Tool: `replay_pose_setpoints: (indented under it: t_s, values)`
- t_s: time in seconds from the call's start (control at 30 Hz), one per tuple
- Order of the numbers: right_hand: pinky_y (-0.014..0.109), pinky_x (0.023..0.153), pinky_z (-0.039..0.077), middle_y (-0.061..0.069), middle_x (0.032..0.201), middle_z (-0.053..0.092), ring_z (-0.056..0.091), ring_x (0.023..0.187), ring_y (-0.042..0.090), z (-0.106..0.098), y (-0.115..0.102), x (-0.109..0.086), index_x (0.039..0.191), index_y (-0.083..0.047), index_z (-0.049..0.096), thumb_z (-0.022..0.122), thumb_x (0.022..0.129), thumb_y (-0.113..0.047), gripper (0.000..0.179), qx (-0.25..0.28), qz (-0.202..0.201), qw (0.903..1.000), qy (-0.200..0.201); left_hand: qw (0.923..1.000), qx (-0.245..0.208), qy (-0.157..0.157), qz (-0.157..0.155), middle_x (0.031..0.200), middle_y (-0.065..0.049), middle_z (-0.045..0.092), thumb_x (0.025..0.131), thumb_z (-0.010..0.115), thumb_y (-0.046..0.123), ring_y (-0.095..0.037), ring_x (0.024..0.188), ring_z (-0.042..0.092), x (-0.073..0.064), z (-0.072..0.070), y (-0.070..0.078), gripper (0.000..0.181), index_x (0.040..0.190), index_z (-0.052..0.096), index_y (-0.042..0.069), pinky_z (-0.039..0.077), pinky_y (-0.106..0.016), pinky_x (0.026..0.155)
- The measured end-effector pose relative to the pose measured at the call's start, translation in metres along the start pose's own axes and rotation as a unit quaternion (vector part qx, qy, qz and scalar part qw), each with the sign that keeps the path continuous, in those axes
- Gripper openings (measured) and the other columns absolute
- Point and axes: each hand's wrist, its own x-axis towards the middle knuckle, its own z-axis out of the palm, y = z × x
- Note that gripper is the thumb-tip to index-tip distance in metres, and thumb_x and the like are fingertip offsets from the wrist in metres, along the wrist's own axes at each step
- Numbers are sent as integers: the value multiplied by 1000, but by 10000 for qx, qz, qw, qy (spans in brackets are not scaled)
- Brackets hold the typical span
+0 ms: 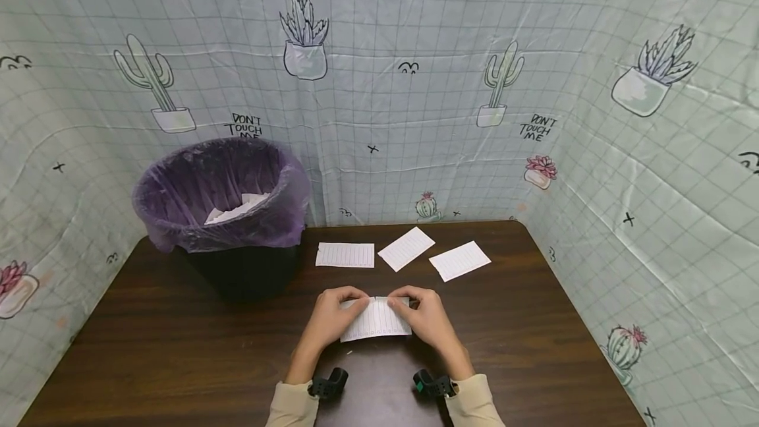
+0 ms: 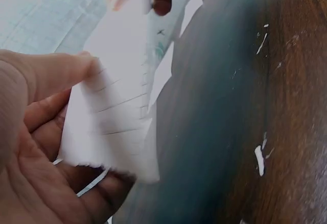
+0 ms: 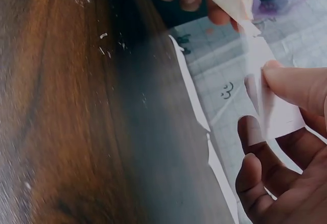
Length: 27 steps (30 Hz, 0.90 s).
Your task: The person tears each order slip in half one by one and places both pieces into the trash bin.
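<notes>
Both hands hold one white lined paper slip [image 1: 376, 321] above the table, long side across. At its left part, my left hand [image 1: 333, 313] pinches it between thumb on top and fingers beneath. My right hand [image 1: 429, 315] pinches the right part the same way. Between the two thumbs, a small notch breaks the slip's top edge. One short end looks ragged in the left wrist view, where the paper [image 2: 120, 106] bends and is partly blurred. The right wrist view shows the paper [image 3: 276, 109] creased near the notch, with the right thumb pressed on it.
Farther back on the dark wooden table [image 1: 178, 361] lie three lined slips: a left one [image 1: 346, 255], a middle one [image 1: 406, 249] and a right one [image 1: 460, 261]. A black bin [image 1: 243, 269] with a purple liner holds white paper pieces [image 1: 237, 208]. Tiny paper scraps [image 2: 259, 160] dot the table.
</notes>
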Motion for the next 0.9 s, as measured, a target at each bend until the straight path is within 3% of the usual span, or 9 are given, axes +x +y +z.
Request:
replay_pose_setpoints:
  t_s: [0.3,0.5,0.7,0.9]
  values:
    - [21,67,53,7,91,78,64,76,4,-4,2,4,95,-8,80,77,92,-10,4,40,4,9997,242,9999,110,26,-131,94,-4,78,94,75,14,-11,65,53,0,-7,1,6,95,81,12,43,-24,61]
    - [22,71,55,8,89,78,69,80,11,-4,5,2,93,-4,79,79,90,-11,7,71,31,9989,472,9996,199,142,-126,77,0,73,92,77,14,-5,55,41,0,-10,-2,5,91,81,11,35,-23,54]
    - [22,70,54,9,89,78,70,79,16,-4,6,0,92,-3,79,80,89,-8,6,213,45,9984,515,9995,71,222,-205,80,0,75,92,77,13,-3,61,48,-1,-11,-6,4,90,80,10,40,-22,59]
    - [22,72,55,7,86,78,68,77,8,-5,8,0,91,-3,78,80,90,-10,7,42,107,9990,430,9993,52,280,-237,86,-3,77,92,77,13,-7,68,56,-1,-13,-7,4,91,80,10,46,-23,64]
